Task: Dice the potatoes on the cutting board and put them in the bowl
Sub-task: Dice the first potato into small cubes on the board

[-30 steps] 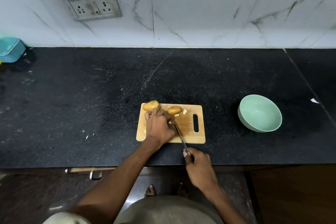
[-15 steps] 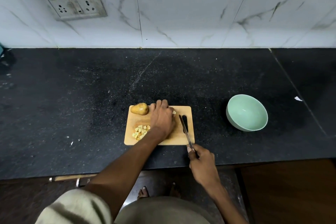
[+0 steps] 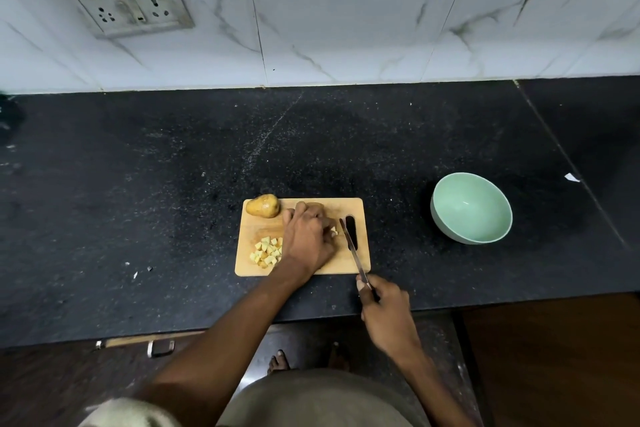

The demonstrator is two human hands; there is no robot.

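— Wooden cutting board [image 3: 349, 263] sits near the worktop's [image 3: 173, 184] front edge; what's on it?

— One whole potato [image 3: 263, 205] at its far left corner, diced pieces [image 3: 267, 251] by its near left edge. The left hand [image 3: 308, 239] curls its grip over another potato [image 3: 317, 207], mostly hidden.

— And the right hand [image 3: 386, 312]?

— Grip closed round the knife [image 3: 353, 250] handle, blade over the board's slot. The green bowl [image 3: 471, 207] stands well apart, toward the right edge.

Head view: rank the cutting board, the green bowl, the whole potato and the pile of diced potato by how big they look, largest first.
1. cutting board
2. green bowl
3. whole potato and pile of diced potato: these look about alike, and the left hand may cover part of the pile, so I won't rank them.
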